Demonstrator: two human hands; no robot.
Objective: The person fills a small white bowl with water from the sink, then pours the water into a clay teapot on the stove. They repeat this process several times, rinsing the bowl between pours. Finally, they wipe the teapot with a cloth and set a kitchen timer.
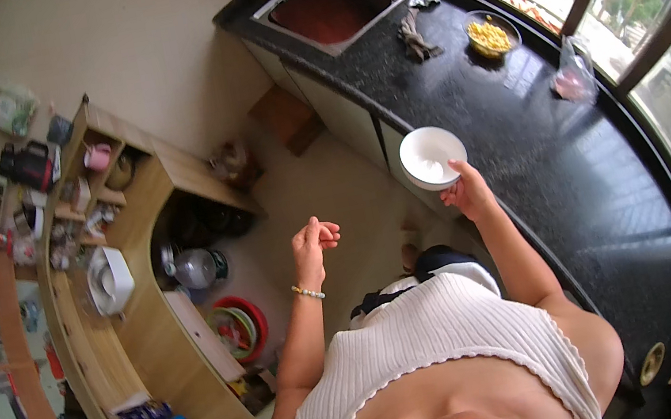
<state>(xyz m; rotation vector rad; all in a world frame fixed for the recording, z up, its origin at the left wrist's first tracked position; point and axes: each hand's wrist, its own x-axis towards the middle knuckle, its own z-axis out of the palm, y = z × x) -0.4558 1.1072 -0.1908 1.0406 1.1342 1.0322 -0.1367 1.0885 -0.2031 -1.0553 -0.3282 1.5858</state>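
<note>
My right hand grips a white bowl by its rim, thumb inside and fingers beneath. The bowl tips a little towards me, above the front edge of the black stone countertop. Inside it is a bright white patch, perhaps a shine or some contents; I cannot tell which. My left hand hangs over the floor, left of the bowl, with loosely bent fingers and nothing visible in it. A beaded bracelet circles that wrist.
Along the counter are a sink, a grey cloth, a glass bowl of yellow pieces and a clear plastic bag by the window. A wooden cabinet stands left, near a large plastic bottle and stacked basins.
</note>
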